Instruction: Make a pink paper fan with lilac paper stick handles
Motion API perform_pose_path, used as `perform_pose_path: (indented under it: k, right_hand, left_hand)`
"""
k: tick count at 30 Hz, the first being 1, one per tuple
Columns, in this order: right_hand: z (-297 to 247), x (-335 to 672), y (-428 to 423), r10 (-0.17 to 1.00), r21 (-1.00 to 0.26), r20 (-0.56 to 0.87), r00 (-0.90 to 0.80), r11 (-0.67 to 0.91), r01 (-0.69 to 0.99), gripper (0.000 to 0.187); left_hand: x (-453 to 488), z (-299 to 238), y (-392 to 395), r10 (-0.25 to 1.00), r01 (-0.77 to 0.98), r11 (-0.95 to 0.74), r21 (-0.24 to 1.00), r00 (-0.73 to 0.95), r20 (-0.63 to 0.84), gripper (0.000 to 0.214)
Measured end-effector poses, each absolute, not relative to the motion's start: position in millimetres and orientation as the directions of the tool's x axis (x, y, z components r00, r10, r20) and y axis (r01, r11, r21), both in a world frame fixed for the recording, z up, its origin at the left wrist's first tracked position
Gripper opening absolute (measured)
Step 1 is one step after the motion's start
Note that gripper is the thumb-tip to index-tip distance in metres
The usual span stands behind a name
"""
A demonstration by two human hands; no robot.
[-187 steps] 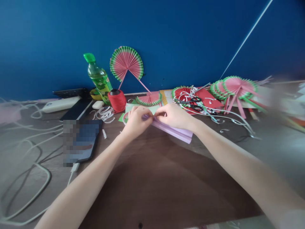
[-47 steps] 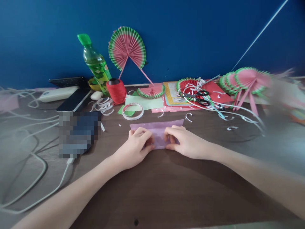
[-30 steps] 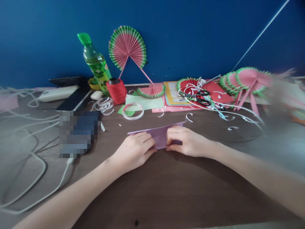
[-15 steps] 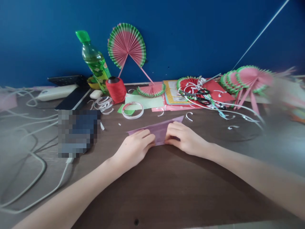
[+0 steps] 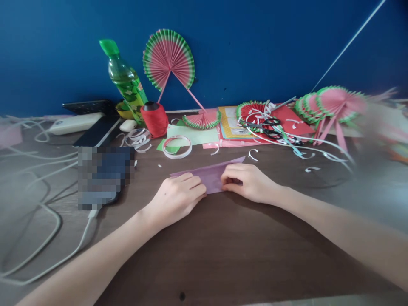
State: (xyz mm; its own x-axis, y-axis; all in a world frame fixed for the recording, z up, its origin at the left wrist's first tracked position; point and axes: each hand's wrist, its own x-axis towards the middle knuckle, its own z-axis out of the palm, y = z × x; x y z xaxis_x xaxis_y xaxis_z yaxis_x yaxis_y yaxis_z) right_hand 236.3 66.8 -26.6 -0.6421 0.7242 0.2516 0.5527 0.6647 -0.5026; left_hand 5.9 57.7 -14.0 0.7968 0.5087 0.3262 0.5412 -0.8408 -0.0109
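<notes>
A sheet of purple paper point(image 5: 213, 179) lies on the brown table between my hands, its far edge slanting up to the right. My left hand point(image 5: 181, 196) is closed on its near left part, fingers curled over the edge. With thumb and fingers pinched, my right hand point(image 5: 244, 182) grips the near right part. The fingertips of both hands are partly hidden, so I cannot tell whether the near edge is folded. Beyond the paper lie a roll of white double-sided tape point(image 5: 177, 147) and curled white strips point(image 5: 253, 155).
A red thread spool point(image 5: 154, 120) and a green bottle point(image 5: 126, 83) stand at the back left. Pleated paper fans point(image 5: 168, 51) lean on the blue wall. Black scissors point(image 5: 270, 127) lie on coloured papers. A phone point(image 5: 106, 178) with a white cable is at left.
My left hand has shifted very slightly left along the near edge, and my right hand has moved a little. The paper stays almost in place, still held by both hands.
</notes>
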Motion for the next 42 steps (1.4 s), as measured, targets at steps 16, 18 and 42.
perform_pose_path:
  k: [16,18,42]
  right_hand:
    - [-25.8,232.1,64.4,0.851,-0.676,0.104,-0.515,0.44,0.591,0.016]
    - [-25.1,232.1,64.2,0.847,-0.682,0.103,-0.521,0.441,0.583,0.013]
    - [-28.0,235.6,65.3,0.723,-0.554,0.281,-0.631,0.659,0.509,0.018]
  left_hand:
    - [14.2,-13.5,56.2,0.75,0.713,-0.662,0.23,0.625,0.217,0.009]
    - [14.4,-14.7,56.0,0.741,0.715,-0.67,0.198,0.633,0.224,0.011]
    - [9.0,-17.0,60.2,0.537,0.589,-0.806,-0.064,0.771,0.343,0.025]
